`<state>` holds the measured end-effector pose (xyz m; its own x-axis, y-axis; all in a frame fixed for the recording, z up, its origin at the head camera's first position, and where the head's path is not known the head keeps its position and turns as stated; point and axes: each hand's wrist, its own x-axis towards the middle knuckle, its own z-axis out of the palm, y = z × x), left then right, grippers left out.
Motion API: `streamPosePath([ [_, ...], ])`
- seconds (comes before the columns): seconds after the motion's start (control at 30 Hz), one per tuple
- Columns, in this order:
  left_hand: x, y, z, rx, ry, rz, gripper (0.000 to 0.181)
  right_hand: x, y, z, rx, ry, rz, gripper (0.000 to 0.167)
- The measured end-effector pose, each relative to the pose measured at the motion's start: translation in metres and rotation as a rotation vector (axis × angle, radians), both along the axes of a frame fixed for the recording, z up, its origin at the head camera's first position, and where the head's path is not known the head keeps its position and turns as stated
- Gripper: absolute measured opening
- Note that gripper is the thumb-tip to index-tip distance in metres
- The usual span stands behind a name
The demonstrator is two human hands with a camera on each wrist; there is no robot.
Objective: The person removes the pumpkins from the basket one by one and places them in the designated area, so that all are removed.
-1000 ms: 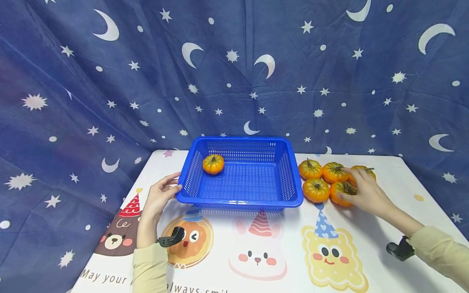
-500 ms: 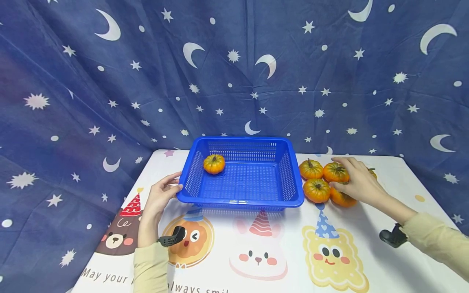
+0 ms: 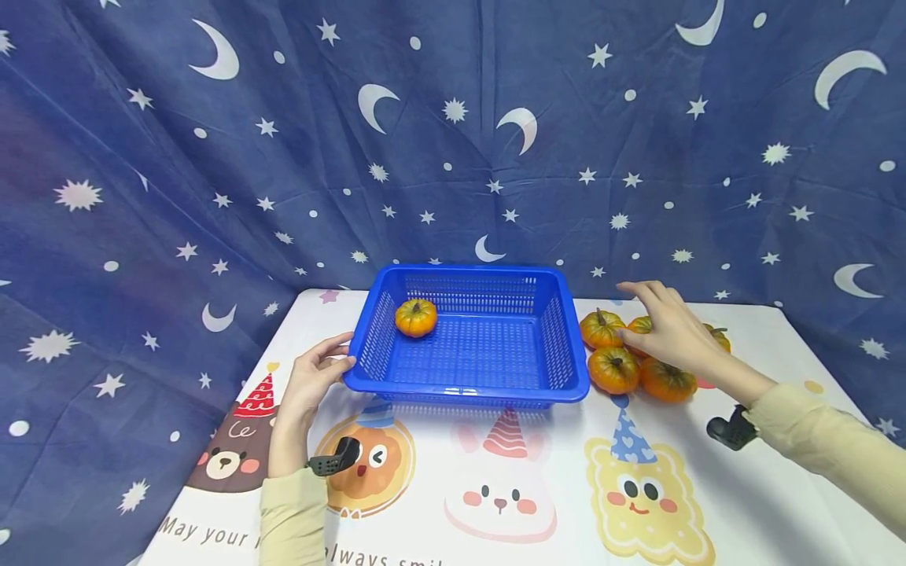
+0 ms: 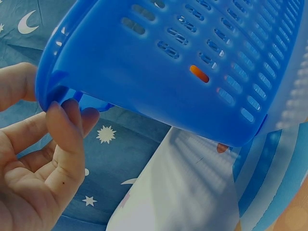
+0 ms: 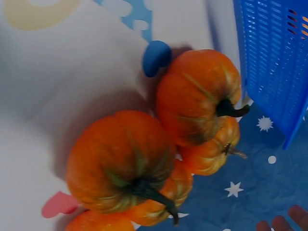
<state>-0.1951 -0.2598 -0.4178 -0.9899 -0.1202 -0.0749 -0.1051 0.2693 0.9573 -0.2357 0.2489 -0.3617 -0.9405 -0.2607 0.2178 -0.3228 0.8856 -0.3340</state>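
A blue slotted plastic basket [image 3: 463, 391] stands on the table with one small orange pumpkin [image 3: 416, 318] inside, near its left wall. My left hand [image 3: 310, 385] grips the basket's left rim; in the left wrist view its fingers [image 4: 67, 127] are bent at the rim's edge. To the right of the basket, several small pumpkins [image 3: 614, 370] are clustered. Above the back ones hovers my right hand [image 3: 672, 330], thumb and fingers spread apart, partly hiding a middle pumpkin [image 3: 640, 325]. In the right wrist view only fingertips [image 5: 298, 216] show, away from the front-right pumpkin [image 5: 122, 161].
A white tablecloth [image 3: 499, 464] with cartoon prints covers the table. Behind it and along the sides hangs a dark blue curtain [image 3: 453, 220] with moons and stars, close to the basket's back edge. Each wrist wears a black camera [image 3: 732, 428].
My right hand has moved left and back across the pumpkins, from the right-hand ones towards the back left, uncovering the front-right pumpkin. The left hand stays at the basket rim.
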Motion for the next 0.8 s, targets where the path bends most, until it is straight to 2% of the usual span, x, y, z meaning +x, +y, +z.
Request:
streamPosePath([
  [0.23,-0.001,0.0,-0.002,0.001,0.002,0.002,0.049,-0.01,-0.015,0.01,0.017,0.004,-0.001,0.071],
  [0.63,-0.003,0.001,-0.005,0.014,0.021,0.008,0.048,-0.028,-0.047,0.02,0.009,0.049,0.065,0.069],
  [0.8,-0.003,0.0,-0.003,0.001,0.029,0.012,0.048,-0.035,-0.066,0.023,0.007,0.065,0.091,0.068],
])
